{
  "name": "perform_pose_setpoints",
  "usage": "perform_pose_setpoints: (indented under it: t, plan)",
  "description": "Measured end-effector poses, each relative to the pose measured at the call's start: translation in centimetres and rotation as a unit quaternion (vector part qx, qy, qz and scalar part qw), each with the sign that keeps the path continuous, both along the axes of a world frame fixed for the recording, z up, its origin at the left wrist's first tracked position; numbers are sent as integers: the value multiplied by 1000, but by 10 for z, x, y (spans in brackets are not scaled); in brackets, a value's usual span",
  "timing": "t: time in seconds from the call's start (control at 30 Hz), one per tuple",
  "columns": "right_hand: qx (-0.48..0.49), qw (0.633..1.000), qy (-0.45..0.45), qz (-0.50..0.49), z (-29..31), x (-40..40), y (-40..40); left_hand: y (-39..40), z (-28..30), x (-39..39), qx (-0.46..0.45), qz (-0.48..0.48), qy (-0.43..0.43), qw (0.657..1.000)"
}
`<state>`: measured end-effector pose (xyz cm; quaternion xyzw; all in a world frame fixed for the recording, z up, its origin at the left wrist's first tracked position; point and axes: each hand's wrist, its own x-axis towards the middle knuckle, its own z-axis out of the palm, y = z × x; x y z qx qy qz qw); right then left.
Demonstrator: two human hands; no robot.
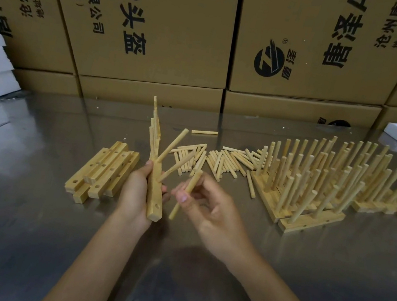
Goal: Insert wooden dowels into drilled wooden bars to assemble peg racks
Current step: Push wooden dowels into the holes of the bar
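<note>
Head cam: left hand [135, 193] curled round pale drilled wooden bar [155, 197], held off shiny metal table [24, 213], bar's far end pointing away, empty hole showing near its close end. 2 dowels already stuck in bar, angled up-right. Right hand [205, 205] pinched loose light wooden dowel [186, 191] between thumb and fingertips, just beside bar. Stack of drilled bars [101, 172] sat left, loose dowel pile [214, 158] behind hands, finished peg racks [328, 182] right. Brown printed cardboard boxes [160, 25] behind.
</note>
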<state>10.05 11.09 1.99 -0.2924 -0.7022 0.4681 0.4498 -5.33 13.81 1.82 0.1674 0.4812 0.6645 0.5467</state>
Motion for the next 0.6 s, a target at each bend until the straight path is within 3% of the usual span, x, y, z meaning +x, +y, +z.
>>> perform_pose_setpoints:
  t: [0.13, 0.3, 0.43, 0.6]
  plan:
    - [-76, 993, 86, -9, -3, -8, -3, -2, 1, 8, -19, -35, -14, 999]
    - [-72, 987, 143, -28, 0, -6, -1, -1, 1, 8, -30, -23, 1, 999]
    - [-51, 991, 120, -21, -3, -12, -4, -3, 1, 9, -42, -68, -6, 997]
    - [-48, 992, 110, -25, -7, -13, -4, -5, -1, 10, -47, -47, 4, 998]
